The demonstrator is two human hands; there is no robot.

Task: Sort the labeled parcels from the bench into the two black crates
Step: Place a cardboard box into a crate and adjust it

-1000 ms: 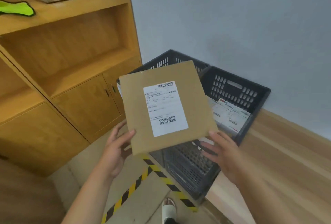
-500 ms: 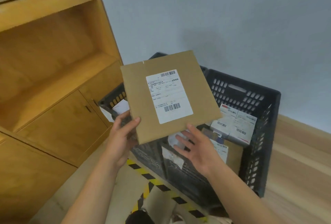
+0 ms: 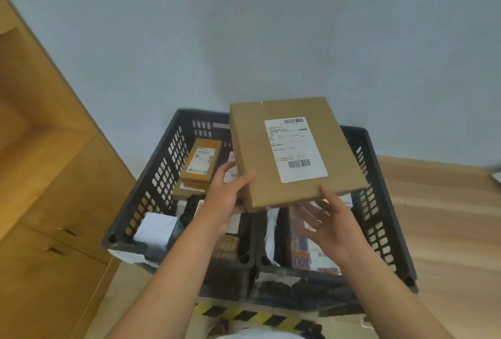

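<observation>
A flat brown cardboard parcel [image 3: 254, 149] with a white barcode label hangs above the two black crates, over the rim they share. My left hand [image 3: 230, 197] grips its near left corner, thumb on top. Just under its near edge is my right hand [image 3: 322, 219], palm up with the fingers spread and a fingertip touching the edge. The left crate [image 3: 160, 176] holds a small orange-labelled box [image 3: 200, 162], a white packet [image 3: 156, 227] and other parcels. The right crate [image 3: 379, 216] holds several flat mailers, partly hidden by the parcel and my hands.
A wooden cabinet [image 3: 54, 203] with doors stands close on the left. A grey wall rises behind the crates. Yellow-black hazard tape [image 3: 244, 317] runs on the floor in front of them. A wooden bench surface [image 3: 447, 230] lies to the right.
The view has swung right, so I now face both crates squarely. The parcel has moved to hang over the crates. My right hand has stayed under its near edge.
</observation>
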